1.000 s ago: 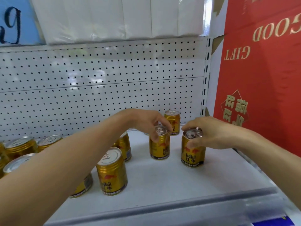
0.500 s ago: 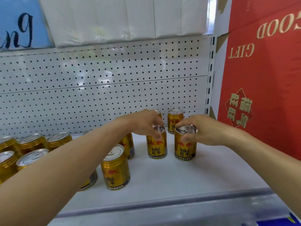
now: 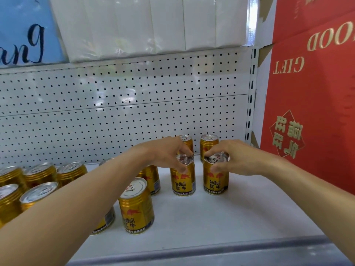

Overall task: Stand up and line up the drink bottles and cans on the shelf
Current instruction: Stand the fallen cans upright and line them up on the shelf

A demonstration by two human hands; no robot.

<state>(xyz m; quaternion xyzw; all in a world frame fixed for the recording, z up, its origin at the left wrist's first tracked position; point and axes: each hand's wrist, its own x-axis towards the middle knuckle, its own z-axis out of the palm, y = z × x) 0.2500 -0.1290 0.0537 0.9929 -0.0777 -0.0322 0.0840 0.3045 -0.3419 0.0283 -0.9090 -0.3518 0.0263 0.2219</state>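
Gold Red Bull cans stand upright on a white shelf. My left hand grips the top rim of one can with curled fingers. My right hand pinches the top of the can beside it, just to the right. Directly behind these two stand two more cans, one partly hidden by my left hand and one at the back right. Another can stands nearer the front, and one behind it is partly covered by my left forearm.
Several gold cans crowd the shelf's left side. A white pegboard forms the back wall. A red gift carton closes off the right. White packs sit on the shelf above. A grey lip runs along the front edge.
Both hands have slid their cans back toward the pegboard and closer together, now lined up in front of the two rear cans. The view has shifted slightly right.
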